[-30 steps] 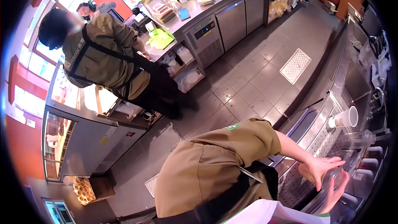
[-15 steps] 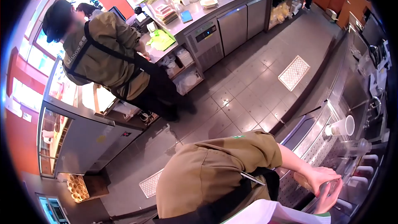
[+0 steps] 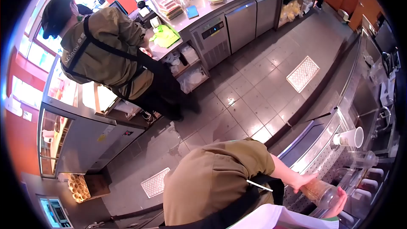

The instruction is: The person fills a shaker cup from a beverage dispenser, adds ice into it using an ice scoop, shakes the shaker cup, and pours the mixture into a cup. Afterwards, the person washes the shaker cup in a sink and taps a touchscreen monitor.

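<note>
Both of my hands are on a clear plastic cup [image 3: 320,192], which lies tilted over the metal counter and shows brownish markings or contents I cannot make out. My left hand [image 3: 306,181] is closed around its nearer, upper-left end. Around the other end curl the fingers of my right hand [image 3: 338,205]; its wrist is partly hidden. Below the hands runs a perforated metal drain tray [image 3: 292,196]. A white cup [image 3: 351,138] stands farther along the counter, with a clear container [image 3: 365,160] beside it.
Several white handles [image 3: 368,182] line the counter's far side. A tap [image 3: 385,116] rises by the sink. Behind my left side, a co-worker [image 3: 104,55] stands at the opposite counter [image 3: 193,21]. A box of stacked cones or cups [image 3: 79,188] sits on the floor.
My hands have moved apart along the clear cup, so more of it shows. My left hand has shifted left, and my shoulder has moved slightly left. The co-worker's head has turned a little.
</note>
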The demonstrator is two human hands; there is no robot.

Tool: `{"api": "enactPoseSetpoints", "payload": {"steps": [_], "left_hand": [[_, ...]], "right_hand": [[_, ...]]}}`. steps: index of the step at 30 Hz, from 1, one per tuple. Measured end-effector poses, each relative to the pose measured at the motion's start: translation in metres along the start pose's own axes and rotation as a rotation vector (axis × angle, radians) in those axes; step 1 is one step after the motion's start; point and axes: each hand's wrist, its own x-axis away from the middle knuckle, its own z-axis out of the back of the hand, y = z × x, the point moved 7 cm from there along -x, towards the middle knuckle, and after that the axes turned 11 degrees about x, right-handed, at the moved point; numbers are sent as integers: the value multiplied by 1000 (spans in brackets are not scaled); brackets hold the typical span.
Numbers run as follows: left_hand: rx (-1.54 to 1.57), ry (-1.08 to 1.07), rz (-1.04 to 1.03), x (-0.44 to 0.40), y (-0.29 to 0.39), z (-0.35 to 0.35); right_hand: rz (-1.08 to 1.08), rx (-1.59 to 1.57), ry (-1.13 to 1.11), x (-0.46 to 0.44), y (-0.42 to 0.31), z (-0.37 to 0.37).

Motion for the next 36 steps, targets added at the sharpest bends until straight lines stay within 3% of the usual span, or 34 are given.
{"api": "enactPoseSetpoints", "payload": {"steps": [4, 7, 11, 12, 13, 15, 17, 19, 21, 25, 26, 27, 28, 29, 31, 32, 33, 34, 36], "left_hand": [[418, 160, 374, -54, -48, 15], [487, 119, 379, -80, -48, 21], [446, -348, 121, -101, -44, 22], [313, -472, -65, -74, -24, 20], [450, -201, 95, -65, -20, 26], [518, -91, 73, -28, 9, 34], [523, -72, -127, 5, 56, 36], [360, -297, -422, 35, 125, 10], [175, -494, -430, 93, 173, -45], [-154, -1174, -1081, 254, 211, -151], [-294, -1065, -1192, 262, 222, -156], [-314, -995, -1103, 254, 244, -160], [-331, -927, -1013, 247, 267, -163], [-231, -897, -720, 226, 283, -164], [-171, -588, -953, 264, 287, -153], [-166, -668, -814, 264, 269, -145], [-192, -909, -1135, 292, 256, -152], [-176, -1016, -1213, 314, 243, -154], [-201, -949, -1302, 311, 260, -151]], "right_hand": [[119, 62, -108, 12, 8, -4], [225, 25, -156, 35, 13, -16], [440, 300, -201, 69, -47, -68], [426, 376, -159, 74, -74, -81], [414, 452, -120, 80, -98, -92], [357, 385, 115, 91, -97, -97], [291, 185, 264, 100, -79, -104], [167, 23, 134, 92, -119, -129], [245, -65, 198, 82, -133, -135], [413, -159, 346, 77, -143, -142], [461, -175, 386, 79, -147, -143], [498, -186, 419, 80, -151, -144], [519, -196, 450, 78, -158, -144], [518, -202, 470, 74, -165, -144], [559, -214, 533, 72, -177, -143], [623, -217, 591, 78, -177, -146], [718, -232, 658, 86, -176, -150], [814, -245, 725, 92, -182, -151], [845, -249, 780, 80, -193, -146]]}}
